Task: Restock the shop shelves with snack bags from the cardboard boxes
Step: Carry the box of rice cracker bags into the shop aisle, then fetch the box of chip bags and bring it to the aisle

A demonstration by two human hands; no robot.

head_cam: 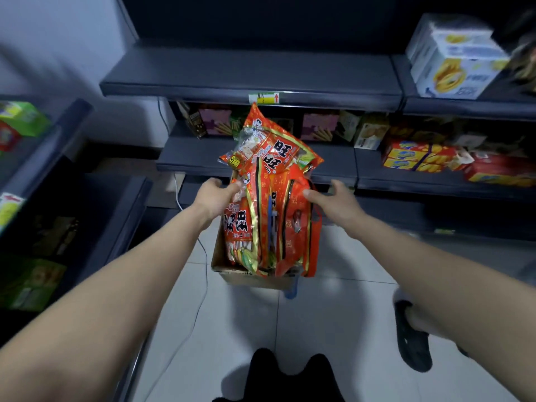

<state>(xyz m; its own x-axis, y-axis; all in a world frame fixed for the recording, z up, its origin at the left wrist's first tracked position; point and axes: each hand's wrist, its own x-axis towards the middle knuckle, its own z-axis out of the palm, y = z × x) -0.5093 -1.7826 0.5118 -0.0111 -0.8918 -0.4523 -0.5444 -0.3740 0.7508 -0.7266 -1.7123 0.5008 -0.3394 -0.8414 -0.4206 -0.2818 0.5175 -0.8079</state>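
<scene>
Over the box, both hands flank the bags standing upright in it, probably to lift a bunch out together. The right hand is spread, thumb on a bag. The left hand curls at the opposite edge, its fingertips hidden, so I cannot tell its grip.

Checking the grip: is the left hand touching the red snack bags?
Touching. In the head view the left hand grips the red snack bags at their left edge.
</scene>
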